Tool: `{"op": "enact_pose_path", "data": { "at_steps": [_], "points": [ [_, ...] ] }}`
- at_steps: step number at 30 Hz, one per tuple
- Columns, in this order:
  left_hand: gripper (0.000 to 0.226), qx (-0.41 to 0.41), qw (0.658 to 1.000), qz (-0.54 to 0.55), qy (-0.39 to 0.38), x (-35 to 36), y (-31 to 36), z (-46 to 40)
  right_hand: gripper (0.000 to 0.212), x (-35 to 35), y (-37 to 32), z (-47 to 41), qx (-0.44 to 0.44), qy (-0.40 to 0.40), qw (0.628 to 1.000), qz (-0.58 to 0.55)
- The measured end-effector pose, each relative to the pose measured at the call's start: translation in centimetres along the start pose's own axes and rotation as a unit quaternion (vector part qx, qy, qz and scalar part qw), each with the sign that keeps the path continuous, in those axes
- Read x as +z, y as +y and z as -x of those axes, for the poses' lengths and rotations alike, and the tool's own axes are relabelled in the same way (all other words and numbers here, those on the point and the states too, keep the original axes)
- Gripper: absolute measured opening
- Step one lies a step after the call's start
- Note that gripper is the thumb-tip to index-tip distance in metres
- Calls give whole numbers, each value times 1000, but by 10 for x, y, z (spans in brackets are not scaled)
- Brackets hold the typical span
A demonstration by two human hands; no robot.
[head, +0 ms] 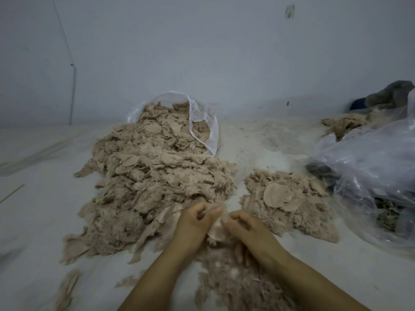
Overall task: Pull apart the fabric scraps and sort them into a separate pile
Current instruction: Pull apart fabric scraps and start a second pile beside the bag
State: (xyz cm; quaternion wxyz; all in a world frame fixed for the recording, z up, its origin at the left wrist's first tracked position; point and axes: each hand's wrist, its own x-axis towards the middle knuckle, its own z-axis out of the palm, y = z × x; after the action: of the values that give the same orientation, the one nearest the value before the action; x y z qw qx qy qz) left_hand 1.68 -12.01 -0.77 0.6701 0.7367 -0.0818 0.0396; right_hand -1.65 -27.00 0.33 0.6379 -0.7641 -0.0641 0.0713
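**Sorting scraps, with most of the heap to go**

Pulling at a pale scrap (216, 231) between them, the left hand (195, 218) and right hand (243, 227) meet low in the frame, each with fingers curled and pinching an edge of the same piece; the fingertips are blurred, so the exact grip is hard to read. More loose, fluffy scraps (233, 281) lie under and in front of the wrists. Just left of the hands rises the main heap (157, 189), a long tangled mound running back into an open clear bag (202, 122) that lies on its side. To the right, apart from the heap across a bare strip of floor, sits the sorted pile (287, 203), much smaller and flatter. Judged by the two sizes, the work looks early: a modest share is separated and the bulk remains. The pale floor (40, 221) is open on the left and near the far wall (202, 52). Room is tighter on the right, where a crumpled plastic sheet (370, 167) comes close to the sorted pile's edge, with dark cloth (386, 95) behind it. Stray bits (69, 286) dot the near left floor.
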Motion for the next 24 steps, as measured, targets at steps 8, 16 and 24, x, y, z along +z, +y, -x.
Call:
{"op": "enact_pose_path", "data": {
  "at_steps": [8, 16, 24],
  "points": [
    [21, -74, 993, 68, -61, 9, 1, 8, 9, -4, 6, -7, -23, 89, 979, -184],
    [20, 69, 997, -2, 29, 13, 10, 6, 15, -6, 10, -8, -34, 101, 982, -157],
    [27, 77, 975, -206, 40, -25, 1, -5, 31, -60, 4, -17, -46, 384, 912, 132]
  ]
}}
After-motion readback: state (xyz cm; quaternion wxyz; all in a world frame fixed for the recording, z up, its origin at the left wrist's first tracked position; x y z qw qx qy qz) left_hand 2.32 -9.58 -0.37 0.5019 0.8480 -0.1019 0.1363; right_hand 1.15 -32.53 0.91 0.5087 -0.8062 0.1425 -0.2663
